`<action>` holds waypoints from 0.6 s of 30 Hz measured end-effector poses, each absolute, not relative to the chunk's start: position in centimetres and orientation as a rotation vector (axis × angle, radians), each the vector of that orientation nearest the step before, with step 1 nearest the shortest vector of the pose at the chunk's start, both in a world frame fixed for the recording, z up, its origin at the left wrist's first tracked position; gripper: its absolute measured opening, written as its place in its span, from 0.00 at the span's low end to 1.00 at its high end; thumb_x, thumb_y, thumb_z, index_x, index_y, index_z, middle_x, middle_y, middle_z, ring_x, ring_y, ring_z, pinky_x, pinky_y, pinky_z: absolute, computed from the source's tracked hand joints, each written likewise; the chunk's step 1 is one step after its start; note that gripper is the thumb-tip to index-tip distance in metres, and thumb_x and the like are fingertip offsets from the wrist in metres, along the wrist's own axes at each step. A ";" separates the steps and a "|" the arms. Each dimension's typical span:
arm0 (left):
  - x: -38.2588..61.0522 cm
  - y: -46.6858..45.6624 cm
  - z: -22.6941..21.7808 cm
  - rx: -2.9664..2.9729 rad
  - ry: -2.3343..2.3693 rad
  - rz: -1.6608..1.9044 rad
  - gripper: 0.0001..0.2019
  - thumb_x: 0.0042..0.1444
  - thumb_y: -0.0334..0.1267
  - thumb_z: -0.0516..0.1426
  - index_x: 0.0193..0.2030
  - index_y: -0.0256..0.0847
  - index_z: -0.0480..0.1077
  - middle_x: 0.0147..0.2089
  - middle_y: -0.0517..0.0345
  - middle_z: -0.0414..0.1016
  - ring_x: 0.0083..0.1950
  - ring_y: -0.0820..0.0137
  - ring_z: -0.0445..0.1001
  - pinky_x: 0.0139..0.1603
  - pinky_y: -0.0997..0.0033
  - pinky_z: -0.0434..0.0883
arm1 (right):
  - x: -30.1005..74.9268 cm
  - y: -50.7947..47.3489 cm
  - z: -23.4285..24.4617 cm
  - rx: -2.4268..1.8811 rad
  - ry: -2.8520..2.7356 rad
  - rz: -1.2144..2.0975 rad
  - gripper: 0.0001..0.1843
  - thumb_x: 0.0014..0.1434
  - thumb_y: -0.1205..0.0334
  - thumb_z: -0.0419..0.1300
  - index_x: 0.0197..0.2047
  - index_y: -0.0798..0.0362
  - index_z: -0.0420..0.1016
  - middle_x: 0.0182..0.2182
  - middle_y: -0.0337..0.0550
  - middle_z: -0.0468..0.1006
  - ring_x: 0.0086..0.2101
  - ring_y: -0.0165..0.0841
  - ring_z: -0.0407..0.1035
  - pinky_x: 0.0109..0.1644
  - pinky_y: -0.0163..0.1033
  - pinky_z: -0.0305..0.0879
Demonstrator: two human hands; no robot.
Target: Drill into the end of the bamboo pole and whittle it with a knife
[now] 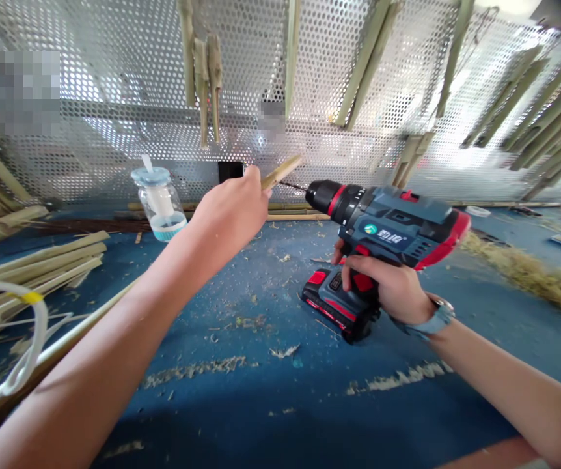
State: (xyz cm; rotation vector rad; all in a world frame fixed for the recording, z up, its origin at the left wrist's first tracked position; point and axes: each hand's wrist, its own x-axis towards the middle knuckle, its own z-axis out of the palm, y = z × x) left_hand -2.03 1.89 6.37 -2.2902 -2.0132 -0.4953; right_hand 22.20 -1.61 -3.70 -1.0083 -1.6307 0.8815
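At far left, loose bamboo strips (31, 273) lie stacked on the blue bench (241, 397), with a white cable (34, 312) bearing a yellow tag draped over them. Further right, a glass jar (158, 205) with a pale blue lid stands near the back edge, just beyond the left forearm. Above, more strips (202, 85) hang against a perforated metal panel (114, 78).

The left hand (229, 208) reaches forward, its grip clenched around a short bamboo strip (280, 172). The strip's long axis rises up and to the right out of the fist, and most of the strip sticks out past the thumb side. The thin drill bit (293, 187) comes in from the right, level with the strip's underside; whether they touch is hard to tell.

Behind the bit sits a red-and-blue cordless drill (383, 221), its nose aimed left. The right hand (383, 290), farther from the strip, is clenched around the drill's handle, just above the battery pack (334, 299).
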 end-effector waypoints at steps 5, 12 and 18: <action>-2.0 2.1 6.0 -2.276 -2.002 -0.483 0.23 0.74 0.42 0.46 0.68 0.30 0.64 0.50 0.33 0.82 0.50 0.48 0.83 0.44 0.58 0.74 | 22.1 -1.8 -3.6 -0.980 -1.644 0.889 0.10 0.65 0.58 0.62 0.31 0.47 0.79 0.27 0.40 0.80 0.30 0.35 0.73 0.47 0.43 0.71; -2.2 2.6 5.4 -2.267 -1.917 -0.501 0.19 0.75 0.44 0.46 0.63 0.35 0.66 0.46 0.40 0.83 0.46 0.54 0.82 0.42 0.62 0.74 | 21.8 -2.2 -3.3 -1.003 -1.660 0.903 0.14 0.65 0.55 0.63 0.27 0.48 0.78 0.33 0.42 0.81 0.28 0.33 0.72 0.42 0.43 0.73; -2.2 2.6 5.4 -2.257 -1.902 -0.509 0.18 0.75 0.44 0.46 0.61 0.36 0.67 0.45 0.41 0.83 0.45 0.55 0.82 0.41 0.63 0.74 | 21.8 -2.1 -3.3 -1.003 -1.671 0.876 0.10 0.65 0.55 0.63 0.33 0.47 0.80 0.28 0.40 0.80 0.29 0.35 0.74 0.45 0.44 0.72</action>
